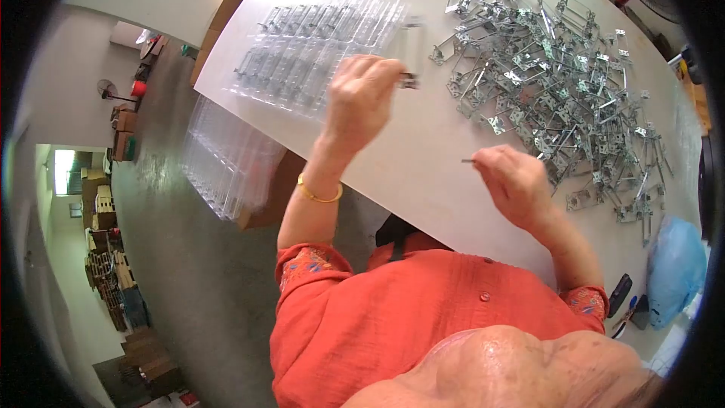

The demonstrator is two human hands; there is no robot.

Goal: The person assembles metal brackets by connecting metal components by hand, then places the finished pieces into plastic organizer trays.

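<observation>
My left hand (364, 94) is closed on a metal bracket (408, 81), raised over the table beside the clear plastic tray. Thin rods of the bracket reach away from my fingers and look blurred. My right hand (515, 183) pinches a short, thin dark piece (467, 161) near the lower edge of the metal pile. The clear tray (291, 68) has rows of slots, with metal parts in some of them. A large heap of metal brackets (540, 79) covers the right part of the table.
The white table (408, 174) has its near edge by my body. Stacked clear trays (226, 159) stand left of it, by a cardboard box (273, 195). A blue plastic bag (674, 272) and a dark phone-like object (619, 295) lie at the right edge.
</observation>
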